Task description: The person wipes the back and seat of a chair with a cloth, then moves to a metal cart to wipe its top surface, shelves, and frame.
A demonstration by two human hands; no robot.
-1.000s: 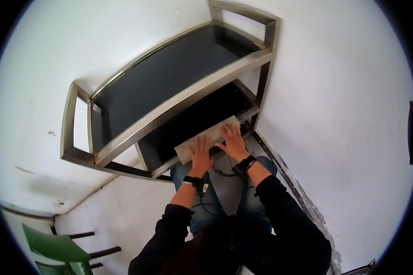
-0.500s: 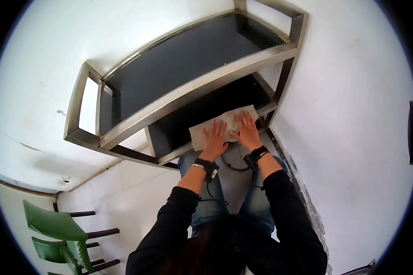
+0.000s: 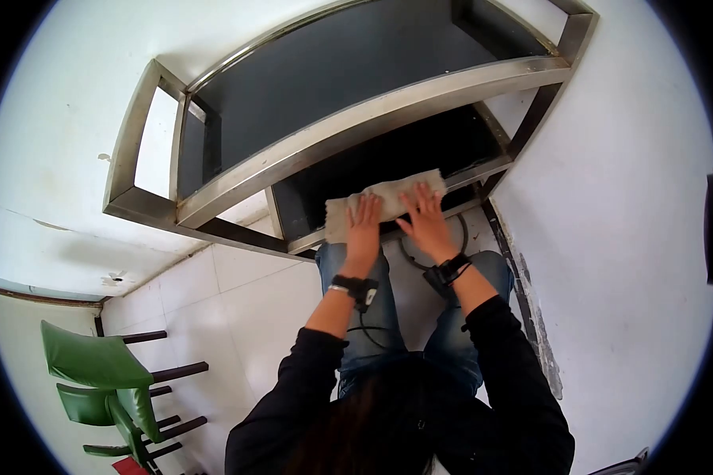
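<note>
A beige cloth [image 3: 388, 190] lies over the front edge of the lower dark shelf [image 3: 459, 142] of a metal-framed stand. My left hand [image 3: 364, 229] rests flat on the cloth's left part, fingers stretched out and pointing at the shelf. On the cloth's right part lies my right hand [image 3: 428, 223], its fingers spread and the thumb reaching toward my left hand. Neither hand is gripping the cloth. Both wrists wear black bands with small devices. The palms hide part of the cloth's lower edge.
Above the lower shelf is a dark upper shelf [image 3: 317, 87] framed by a metal rail [image 3: 372, 119]. Green chairs [image 3: 95, 356] with dark legs stand at the lower left. A white wall [image 3: 618, 222] rises on the right. Black cables hang near my knees.
The camera view has shifted, and the stand appears larger and higher. The cloth's lower edge hangs differently. Both hands remain on the cloth, the left one with its fingers closer together.
</note>
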